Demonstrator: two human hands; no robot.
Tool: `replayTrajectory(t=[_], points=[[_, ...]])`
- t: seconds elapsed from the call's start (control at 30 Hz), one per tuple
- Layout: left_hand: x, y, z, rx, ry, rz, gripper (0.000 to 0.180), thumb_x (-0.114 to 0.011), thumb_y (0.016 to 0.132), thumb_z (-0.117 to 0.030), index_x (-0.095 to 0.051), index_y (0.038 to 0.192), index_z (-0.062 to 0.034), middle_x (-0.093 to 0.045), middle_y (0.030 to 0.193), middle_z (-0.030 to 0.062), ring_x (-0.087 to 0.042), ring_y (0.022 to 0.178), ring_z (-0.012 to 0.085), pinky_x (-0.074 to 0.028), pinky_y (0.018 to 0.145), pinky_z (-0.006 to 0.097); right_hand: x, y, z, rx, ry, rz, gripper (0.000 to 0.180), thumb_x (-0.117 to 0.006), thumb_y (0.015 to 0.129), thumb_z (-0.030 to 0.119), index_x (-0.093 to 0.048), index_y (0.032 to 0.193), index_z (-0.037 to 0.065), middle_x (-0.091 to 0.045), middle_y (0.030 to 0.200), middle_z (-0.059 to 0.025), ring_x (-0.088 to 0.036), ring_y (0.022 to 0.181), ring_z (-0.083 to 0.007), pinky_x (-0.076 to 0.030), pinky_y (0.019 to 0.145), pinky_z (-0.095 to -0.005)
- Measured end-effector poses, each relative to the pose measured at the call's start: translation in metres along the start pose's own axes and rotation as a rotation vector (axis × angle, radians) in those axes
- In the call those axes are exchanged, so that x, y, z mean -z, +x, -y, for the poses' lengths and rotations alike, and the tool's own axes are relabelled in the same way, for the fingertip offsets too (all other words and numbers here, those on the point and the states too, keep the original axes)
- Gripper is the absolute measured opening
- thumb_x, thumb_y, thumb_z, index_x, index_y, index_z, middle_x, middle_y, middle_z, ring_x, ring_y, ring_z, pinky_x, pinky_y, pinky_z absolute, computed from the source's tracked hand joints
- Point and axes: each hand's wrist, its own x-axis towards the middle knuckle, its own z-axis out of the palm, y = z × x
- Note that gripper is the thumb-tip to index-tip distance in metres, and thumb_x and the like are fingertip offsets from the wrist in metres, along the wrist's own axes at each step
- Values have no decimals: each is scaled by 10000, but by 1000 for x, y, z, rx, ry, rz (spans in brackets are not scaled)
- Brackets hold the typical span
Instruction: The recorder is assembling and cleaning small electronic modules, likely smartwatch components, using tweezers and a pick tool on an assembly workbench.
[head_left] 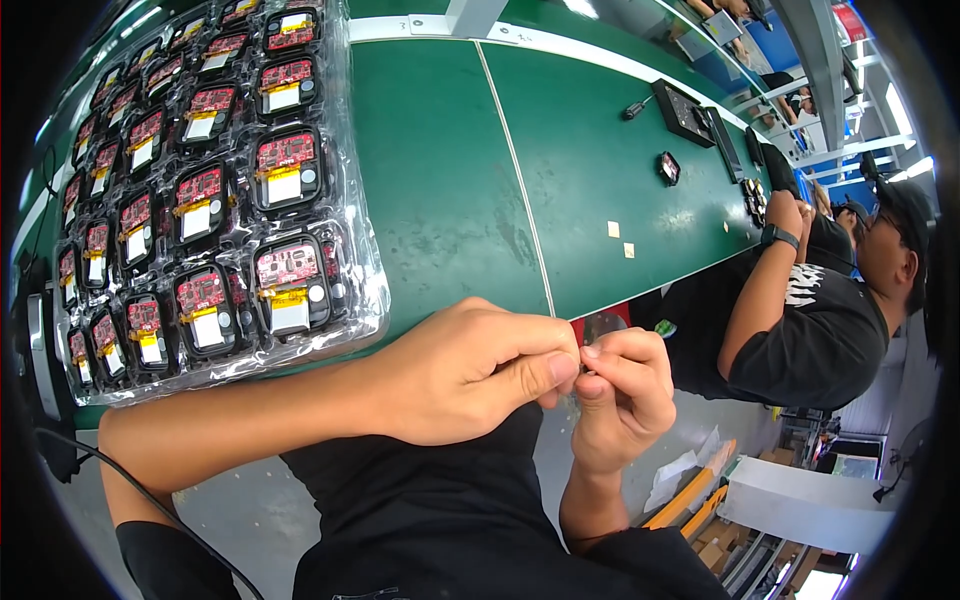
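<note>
My left hand is closed, thumb pressed on the curled fingers, just over the table's near edge. Against its fingertips my right hand makes a pinch. Whatever small thing lies between the fingers is hidden, so I cannot tell its kind. To the left of my hands lies a clear plastic tray with rows of black square device housings. The nearest housing shows a red circuit board, yellow tape and a white block. Neither hand touches the tray.
On the green table a pale seam runs away from me. Further right are small pale squares, one more black housing, and a black open box. A co-worker in black sits at the right. A black cable crosses by my left arm.
</note>
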Motion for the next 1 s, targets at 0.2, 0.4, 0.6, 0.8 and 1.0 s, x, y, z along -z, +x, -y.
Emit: replayTrajectory(t=[0.2, 0.4, 0.6, 0.8, 1.0], points=[[1, 1, 1, 43, -68, 27, 346, -480, 1072, -266, -659, 953, 5, -719, 860, 98, -702, 816, 225, -531, 729, 332, 0, 0, -5, 65, -15, -9, 229, -833, 780, 146, -752, 957, 25, -651, 874, -84, -589, 713, -162, -449, 591, -257], [2, 0, 2, 48, -106, 50, 358, -480, 1072, -268, -658, 952, 18, -720, 877, 111, -703, 845, 232, -541, 764, 344, -1, -1, -5, 92, -35, -17, 234, -840, 728, 93, -752, 936, 35, -645, 863, -71, -591, 722, -183, -442, 587, -273], [2, 0, -1, 66, -126, 64, 364, -486, 1068, -264, -661, 939, 28, -717, 877, 118, -700, 848, 232, -544, 772, 347, 0, 0, -4, 128, -71, -7, 289, -849, 665, 46, -755, 938, 45, -638, 854, -61, -591, 724, -187, -440, 583, -268], [3, 0, -2, 92, -137, 81, 364, -492, 1065, -260, -663, 934, 33, -715, 876, 124, -698, 846, 232, -542, 777, 349, 1, -2, -6, 148, -78, -11, 317, -863, 644, 52, -761, 944, 59, -637, 861, -52, -592, 728, -184, -444, 585, -262], [4, -1, -2, 82, -135, 82, 360, -498, 1060, -258, -670, 934, 32, -714, 874, 126, -694, 845, 230, -536, 775, 344, 0, 0, -6, 178, -100, -11, 339, -871, 628, 74, -766, 950, 65, -632, 865, -45, -592, 731, -178, -444, 587, -257]])
